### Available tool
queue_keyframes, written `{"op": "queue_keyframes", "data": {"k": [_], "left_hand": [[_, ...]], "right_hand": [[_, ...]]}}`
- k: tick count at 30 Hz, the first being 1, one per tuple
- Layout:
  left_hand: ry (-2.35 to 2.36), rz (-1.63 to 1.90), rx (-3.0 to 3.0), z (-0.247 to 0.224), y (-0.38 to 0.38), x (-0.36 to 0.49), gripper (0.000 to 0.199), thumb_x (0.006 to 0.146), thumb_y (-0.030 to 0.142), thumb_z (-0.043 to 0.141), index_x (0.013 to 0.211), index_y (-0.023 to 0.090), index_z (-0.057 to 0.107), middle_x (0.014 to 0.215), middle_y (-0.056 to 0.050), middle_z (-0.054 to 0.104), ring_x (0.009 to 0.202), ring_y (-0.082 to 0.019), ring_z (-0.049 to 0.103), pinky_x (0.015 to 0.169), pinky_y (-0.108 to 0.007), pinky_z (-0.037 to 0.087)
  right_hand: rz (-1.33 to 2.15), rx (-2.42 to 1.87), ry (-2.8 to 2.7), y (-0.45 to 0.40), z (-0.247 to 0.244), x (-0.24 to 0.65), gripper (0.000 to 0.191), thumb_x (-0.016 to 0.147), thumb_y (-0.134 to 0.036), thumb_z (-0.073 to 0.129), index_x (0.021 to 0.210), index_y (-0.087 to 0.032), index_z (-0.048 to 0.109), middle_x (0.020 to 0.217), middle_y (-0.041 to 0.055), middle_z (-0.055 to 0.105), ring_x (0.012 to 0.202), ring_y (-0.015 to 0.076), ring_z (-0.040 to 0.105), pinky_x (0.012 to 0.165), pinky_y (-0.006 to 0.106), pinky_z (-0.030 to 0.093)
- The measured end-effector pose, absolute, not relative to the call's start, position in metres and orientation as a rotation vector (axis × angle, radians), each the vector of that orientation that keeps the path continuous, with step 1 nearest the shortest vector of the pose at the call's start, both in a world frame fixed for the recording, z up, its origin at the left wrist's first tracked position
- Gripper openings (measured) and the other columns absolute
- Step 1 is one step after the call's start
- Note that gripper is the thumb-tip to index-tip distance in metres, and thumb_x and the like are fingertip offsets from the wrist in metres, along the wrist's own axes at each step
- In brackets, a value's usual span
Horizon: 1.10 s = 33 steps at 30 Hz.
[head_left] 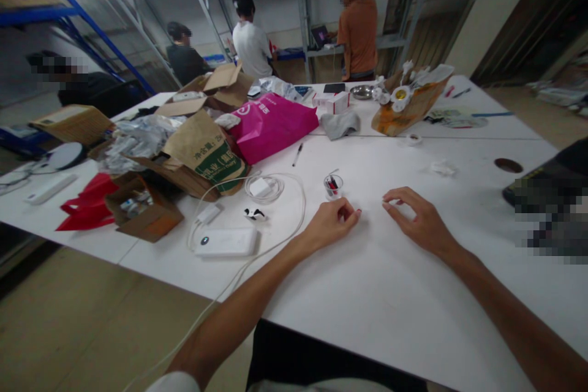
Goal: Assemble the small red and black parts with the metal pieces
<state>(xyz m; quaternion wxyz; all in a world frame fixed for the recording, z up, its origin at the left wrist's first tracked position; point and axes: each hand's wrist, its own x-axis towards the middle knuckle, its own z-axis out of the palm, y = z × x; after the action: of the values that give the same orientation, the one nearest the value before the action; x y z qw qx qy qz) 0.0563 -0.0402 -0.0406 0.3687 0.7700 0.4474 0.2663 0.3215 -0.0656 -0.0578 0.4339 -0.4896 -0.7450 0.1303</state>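
My left hand is over the white table, just in front of a small clear cup with pens or similar thin items in it. Its thumb and forefinger are pinched, with a tiny reddish spot at the tips; what they hold cannot be made out. To its right, my right hand faces it across a short gap, thumb and forefinger tips brought together. Anything between those tips is too small to tell. Left of my hands lie a white power bank, a black-and-white figurine and a coiled white cable.
Behind the cup lie a pen and a pink bag. Cardboard boxes and a paper bag crowd the left. A cloth lies further back. A dark bag is at right. Several people are beyond the table.
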Motion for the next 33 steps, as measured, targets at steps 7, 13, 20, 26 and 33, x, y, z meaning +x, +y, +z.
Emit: {"op": "queue_keyframes", "data": {"k": [7,13,20,26,33], "left_hand": [[1.308,0.360,2.433,-0.036,-0.039,0.046,0.017,0.096,0.036,0.066,0.086,0.022,0.068,0.085,-0.008,0.074,0.079,-0.025,0.068,0.072,-0.035,0.047],[1.346,0.256,2.527,-0.033,-0.037,0.043,0.019,0.095,0.037,0.064,0.085,0.021,0.070,0.085,-0.011,0.074,0.083,-0.029,0.071,0.072,-0.037,0.046],[1.323,0.240,2.513,-0.027,-0.033,0.039,0.013,0.091,0.033,0.064,0.084,0.022,0.066,0.086,-0.010,0.075,0.080,-0.028,0.070,0.068,-0.036,0.041],[1.302,0.211,2.507,-0.024,-0.031,0.036,0.010,0.090,0.031,0.066,0.087,0.022,0.067,0.091,-0.011,0.076,0.082,-0.027,0.070,0.070,-0.035,0.043],[1.339,0.239,2.490,-0.025,-0.030,0.036,0.010,0.090,0.031,0.066,0.086,0.022,0.066,0.087,-0.009,0.075,0.079,-0.027,0.068,0.069,-0.035,0.040]], "right_hand": [[0.325,-1.263,-2.048,-0.057,-0.073,0.339,0.007,0.101,-0.032,0.065,0.098,-0.027,0.069,0.099,0.0097,0.077,0.092,0.0306,0.069,0.089,0.051,0.055],[0.246,-1.305,-2.132,-0.055,-0.077,0.344,0.002,0.096,-0.026,0.066,0.095,-0.026,0.065,0.093,0.0090,0.075,0.088,0.0295,0.065,0.085,0.047,0.052],[0.211,-1.318,-2.138,-0.055,-0.082,0.347,0.005,0.095,-0.026,0.068,0.098,-0.026,0.064,0.093,0.0071,0.074,0.088,0.0284,0.067,0.087,0.045,0.049],[0.196,-1.326,-2.147,-0.056,-0.082,0.347,0.005,0.094,-0.025,0.068,0.096,-0.026,0.063,0.090,0.0070,0.073,0.087,0.0282,0.065,0.086,0.046,0.048],[0.213,-1.320,-2.137,-0.056,-0.082,0.346,0.005,0.095,-0.028,0.068,0.095,-0.027,0.063,0.090,0.0071,0.073,0.087,0.0285,0.066,0.086,0.047,0.050]]}}
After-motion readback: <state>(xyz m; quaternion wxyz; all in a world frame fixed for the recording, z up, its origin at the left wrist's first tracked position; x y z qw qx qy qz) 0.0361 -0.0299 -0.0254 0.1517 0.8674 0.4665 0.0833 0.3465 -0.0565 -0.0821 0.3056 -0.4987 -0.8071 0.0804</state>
